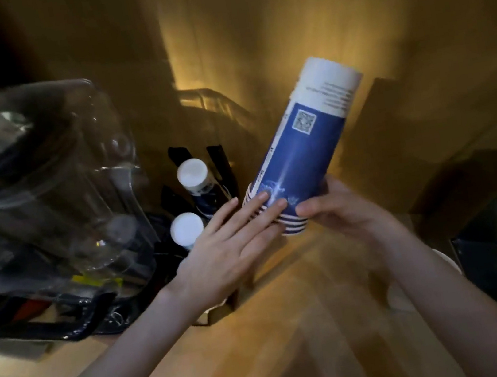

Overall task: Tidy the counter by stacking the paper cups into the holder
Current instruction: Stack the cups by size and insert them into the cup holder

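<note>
The wooden table (293,327) runs from the near edge up to both hands. The left hand (227,249) lies flat, fingers extended, against the rim end of a nested stack of blue paper cups (296,152), while the right hand (343,206) curls around that same end, gripping it. The stack is tilted, base pointing up and right, in the air above the table. Just left and farther back stands a black cup holder (221,166) with 2 white-bottomed stacks in it. The nested cups could slide apart if the grip loosens during tilting. A QR code and small print show, but the print is unreadable.
</note>
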Available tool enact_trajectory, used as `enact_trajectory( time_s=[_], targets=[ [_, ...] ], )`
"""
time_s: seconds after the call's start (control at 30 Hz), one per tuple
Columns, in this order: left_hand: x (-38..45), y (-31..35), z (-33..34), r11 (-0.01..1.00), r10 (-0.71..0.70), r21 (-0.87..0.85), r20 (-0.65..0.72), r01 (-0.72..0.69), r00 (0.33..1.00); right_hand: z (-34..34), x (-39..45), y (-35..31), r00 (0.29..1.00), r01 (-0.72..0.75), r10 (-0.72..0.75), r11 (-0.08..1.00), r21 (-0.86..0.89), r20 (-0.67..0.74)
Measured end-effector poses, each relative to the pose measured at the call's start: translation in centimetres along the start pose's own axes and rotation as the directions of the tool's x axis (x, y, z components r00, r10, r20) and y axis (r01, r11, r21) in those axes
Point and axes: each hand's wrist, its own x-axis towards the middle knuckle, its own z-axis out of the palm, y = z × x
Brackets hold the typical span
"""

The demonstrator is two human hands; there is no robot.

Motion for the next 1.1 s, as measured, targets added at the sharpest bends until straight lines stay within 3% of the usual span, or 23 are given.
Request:
enact_trajectory(
  time_s=[0.1, 0.2, 0.33, 0.43, 0.67, 0.8, 1.1],
  targets=[
    [-0.9, -2.2, -0.3, 0.997, -0.060, -0.047, -0.034, 0.059, 0.998, 1.4, 2.4, -0.9, 0.990, 0.072, -0.098, 0.967, -0.244, -0.099],
    [-0.9, -4.2, -1.4, 0.953, -0.223, -0.234, -0.110, 0.193, 0.968, 2.9, 5.2, -0.9, 0.961, 0.098, -0.199, 0.894, -0.438, -0.191],
    [0.5, -6.6, -4.3, 0.728, -0.576, -0.550, -0.167, 0.409, 0.800, 5.2, 8.9, -0.1, 0.929, 0.075, -0.243, 0.862, -0.501, -0.280],
    [1.5, -8.2, -6.0, 0.592, -0.701, -0.662, -0.142, 0.460, 0.699, 6.9, 11.6, 1.2, 0.909, 0.075, -0.267, 0.861, -0.503, -0.321],
    [2.5, -10.1, -4.4, 0.523, -0.787, -0.619, -0.086, 0.586, 0.611, 7.9, 15.3, 4.0, 0.892, 0.028, -0.272, 0.829, -0.558, -0.360],
    [2.3, -10.6, -2.4, 0.443, -0.833, -0.611, -0.010, 0.656, 0.553, 7.8, 15.8, 5.3, 0.919, -0.025, -0.222, 0.792, -0.610, -0.326],
    [1.6, -11.4, 3.2, 0.314, -0.862, -0.544, 0.179, 0.778, 0.474, 7.0, 15.4, 6.2, 0.904, -0.071, -0.249, 0.713, -0.697, -0.347]
  ],
)
